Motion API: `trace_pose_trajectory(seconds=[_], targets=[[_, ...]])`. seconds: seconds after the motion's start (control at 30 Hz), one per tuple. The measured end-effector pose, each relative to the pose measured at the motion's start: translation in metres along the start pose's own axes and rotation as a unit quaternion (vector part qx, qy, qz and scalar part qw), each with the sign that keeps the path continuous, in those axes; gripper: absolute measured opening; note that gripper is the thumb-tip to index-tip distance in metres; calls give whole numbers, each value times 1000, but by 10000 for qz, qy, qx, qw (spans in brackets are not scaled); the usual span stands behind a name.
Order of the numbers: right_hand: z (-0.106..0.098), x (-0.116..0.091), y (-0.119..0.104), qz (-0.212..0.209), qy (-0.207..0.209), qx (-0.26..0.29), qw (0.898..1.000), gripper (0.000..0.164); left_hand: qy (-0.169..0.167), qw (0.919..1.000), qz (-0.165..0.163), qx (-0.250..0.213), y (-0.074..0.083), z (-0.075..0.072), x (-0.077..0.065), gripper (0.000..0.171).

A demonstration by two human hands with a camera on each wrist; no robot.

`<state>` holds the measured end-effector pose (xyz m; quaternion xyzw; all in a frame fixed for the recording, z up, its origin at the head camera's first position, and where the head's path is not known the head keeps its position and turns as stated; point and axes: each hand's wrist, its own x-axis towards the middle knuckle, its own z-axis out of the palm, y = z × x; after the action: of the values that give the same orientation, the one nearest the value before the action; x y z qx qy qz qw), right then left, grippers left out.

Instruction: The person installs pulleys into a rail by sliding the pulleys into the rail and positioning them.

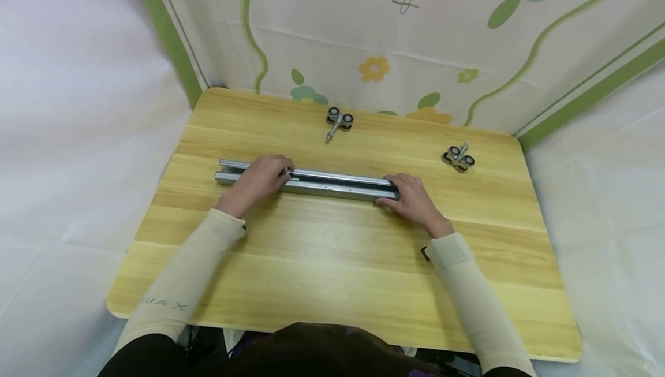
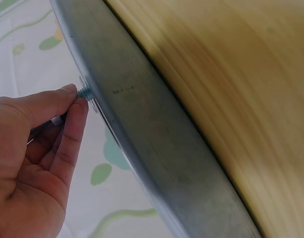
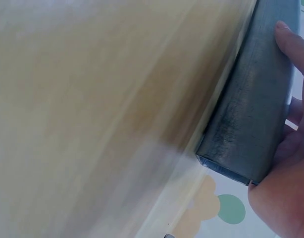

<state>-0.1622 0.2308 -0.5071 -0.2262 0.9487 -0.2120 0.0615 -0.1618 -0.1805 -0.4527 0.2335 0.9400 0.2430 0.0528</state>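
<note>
A grey metal channel rail (image 1: 337, 190) with a slot along its top lies across the wooden table. Near its left end, my left hand (image 1: 261, 176) pinches a threaded bolt (image 2: 85, 92) between thumb and fingers. That bolt stands out of the slot, with a washer-like rim at its base in the left wrist view; whatever it joins inside the rail is hidden. My right hand (image 1: 414, 199) grips the rail's right end, thumb on the near side and fingers over the far side. In the right wrist view the thumb presses the rail's side wall (image 3: 243, 109).
Behind the rail lies a roller trolley (image 1: 339, 118) with black wheels and a threaded stem. A second roller trolley (image 1: 459, 159) lies toward the right side of the table (image 1: 332, 273). A patterned cloth (image 1: 332, 36) hangs along the table's far edge.
</note>
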Motion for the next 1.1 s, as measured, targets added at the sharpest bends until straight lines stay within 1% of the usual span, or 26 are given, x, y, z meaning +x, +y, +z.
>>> trace_pose_trajectory(seconds=[0.27,0.47,0.57,0.7,0.93,1.1], targets=[[2,1,1,-20,-29,-17,10000,70,108,9997,-202,49,-13,-7,-14,16],[3,1,0,-18,-17,-17,10000,70,393,9986,-351,38,-25,-12,-25,17],[2,0,0,-5,0,-36,10000,70,507,9980,-367,50,-31,-13,-29,17],[2,0,1,-15,18,-70,10000,70,592,9976,-357,19,-36,-16,-33,16],[2,2,3,-60,68,-85,9999,70,634,9969,-467,41,-44,-21,-38,16],[3,1,4,-58,76,-81,9999,70,731,9959,-534,50,-48,-23,-41,16]])
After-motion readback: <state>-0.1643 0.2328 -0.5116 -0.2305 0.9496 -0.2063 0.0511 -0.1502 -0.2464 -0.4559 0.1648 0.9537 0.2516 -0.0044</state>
